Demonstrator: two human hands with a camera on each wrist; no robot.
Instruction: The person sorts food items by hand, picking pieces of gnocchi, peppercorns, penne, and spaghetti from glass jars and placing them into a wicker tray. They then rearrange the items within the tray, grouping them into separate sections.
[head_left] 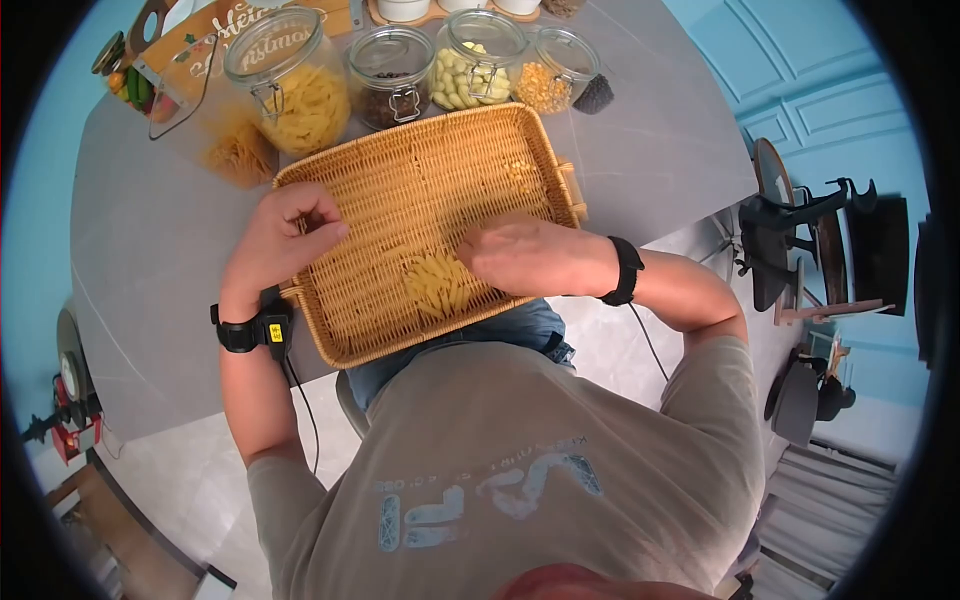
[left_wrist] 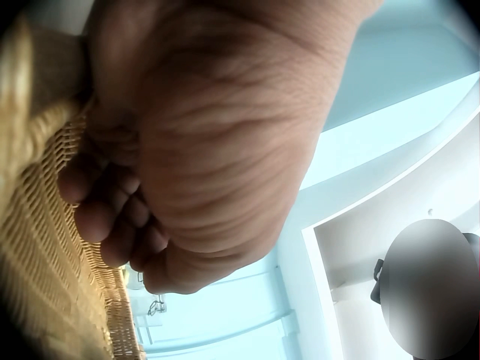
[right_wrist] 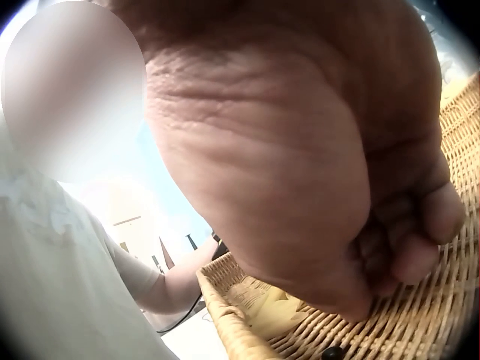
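A rectangular wicker tray (head_left: 380, 210) lies over the near edge of the grey table. Penne pasta (head_left: 437, 285) is heaped at its near side, and some corn kernels (head_left: 520, 175) lie toward its far right. My left hand (head_left: 280, 240) hovers at the tray's left rim, fingers loosely curled and thumb apart, nothing visible in it. Just right of the pasta, my right hand (head_left: 530, 255) reaches low over the tray with curled fingers; I cannot tell whether they hold anything. A small dark piece (right_wrist: 332, 352) lies on the wicker below that hand in the right wrist view.
Behind the tray stand clip-top glass jars of penne (head_left: 305, 105), dark pieces (head_left: 390, 95), pale beans or nuts (head_left: 470, 85) and corn (head_left: 545, 85). A clear container of thin pasta (head_left: 240, 150) is at the left. A wooden sign (head_left: 215, 50) and white cups (head_left: 403, 8) stand farther back.
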